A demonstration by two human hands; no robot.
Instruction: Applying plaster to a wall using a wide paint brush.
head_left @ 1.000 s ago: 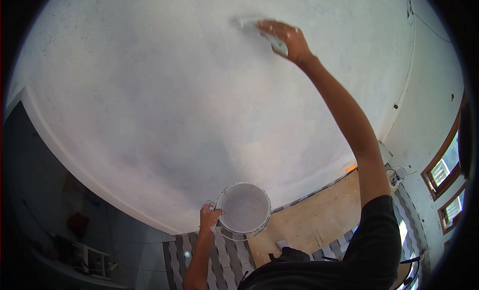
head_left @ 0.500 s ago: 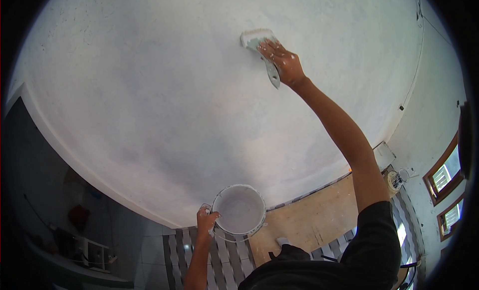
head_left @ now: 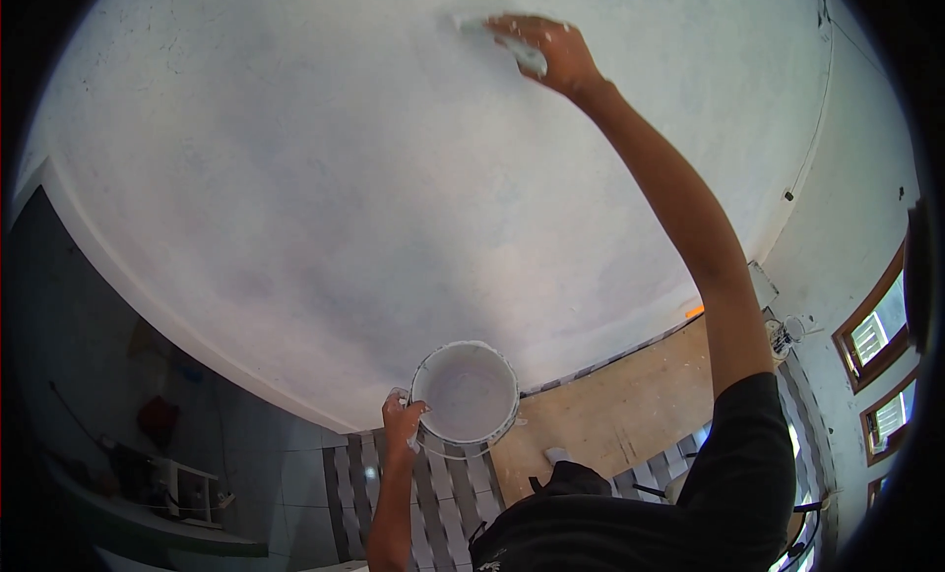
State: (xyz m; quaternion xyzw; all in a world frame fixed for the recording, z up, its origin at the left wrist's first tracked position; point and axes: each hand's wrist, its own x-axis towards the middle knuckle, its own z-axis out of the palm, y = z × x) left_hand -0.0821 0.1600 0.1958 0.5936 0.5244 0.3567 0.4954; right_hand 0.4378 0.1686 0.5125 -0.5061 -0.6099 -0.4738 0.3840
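High on the pale wall [head_left: 325,178], my right hand [head_left: 551,55] grips a wide paintbrush [head_left: 530,56]. The brush's bristle end lies against the wall and is blurred. White paint specks dot that hand. Lower down, my left hand [head_left: 402,419] is closed on the left rim of a round white bucket [head_left: 466,351], its thumb over the edge. Pale paint [head_left: 465,395] shows inside the bucket, whose wire handle hangs down on the near side.
A wooden board [head_left: 610,414] lies along the wall's foot, over a grey-and-white patterned floor covering [head_left: 433,503]. To the left opens a dark doorway [head_left: 98,306]. A paint-smeared container [head_left: 785,336] stands at the right, near wood-framed windows [head_left: 876,336].
My right hand has moved the paintbrush upward and a little left on the wall, and the brush has turned flatter. The bucket in my left hand sits slightly higher in view.
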